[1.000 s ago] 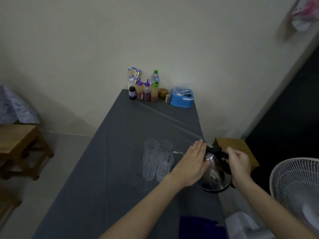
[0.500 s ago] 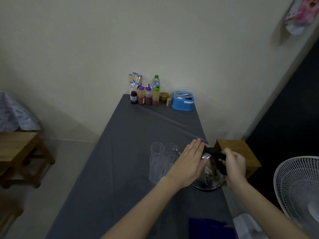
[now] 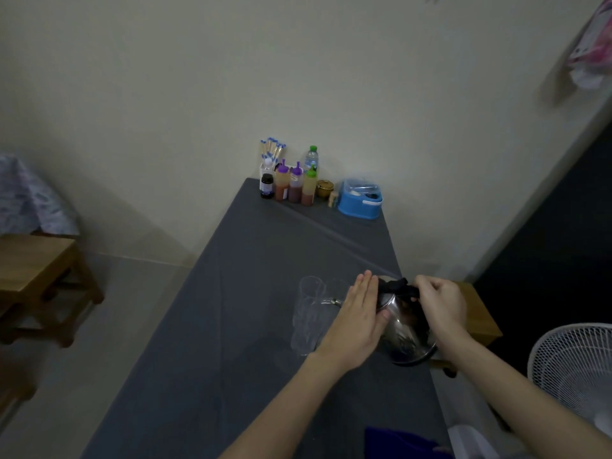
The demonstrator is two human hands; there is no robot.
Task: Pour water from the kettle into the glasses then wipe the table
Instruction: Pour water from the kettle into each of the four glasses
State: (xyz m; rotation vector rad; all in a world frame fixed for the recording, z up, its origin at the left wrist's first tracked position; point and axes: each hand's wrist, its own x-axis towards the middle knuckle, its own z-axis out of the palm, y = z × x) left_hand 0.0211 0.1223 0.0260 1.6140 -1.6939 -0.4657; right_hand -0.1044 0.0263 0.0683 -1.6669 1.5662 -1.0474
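A shiny steel kettle [image 3: 405,336] with a black handle is tilted left, its spout over a cluster of clear glasses [image 3: 309,313] on the grey table [image 3: 231,326]. My right hand [image 3: 437,306] is closed around the black handle at the top. My left hand [image 3: 357,323] lies flat, fingers together, pressed against the kettle's lid and left side. A dark blue cloth [image 3: 400,442] lies at the near table edge. Whether water is flowing cannot be made out.
At the table's far end stand sauce bottles [image 3: 294,185], a water bottle [image 3: 311,159], a cup of sticks [image 3: 271,152] and a blue box [image 3: 361,200]. A wooden stool [image 3: 480,319] sits right of the table, a white fan [image 3: 576,376] near right, a wooden bench [image 3: 36,279] at left.
The kettle has been lifted and tipped further left toward the glasses, its spout now over them. Both hands stayed on it, my left hand sliding up along the lid.
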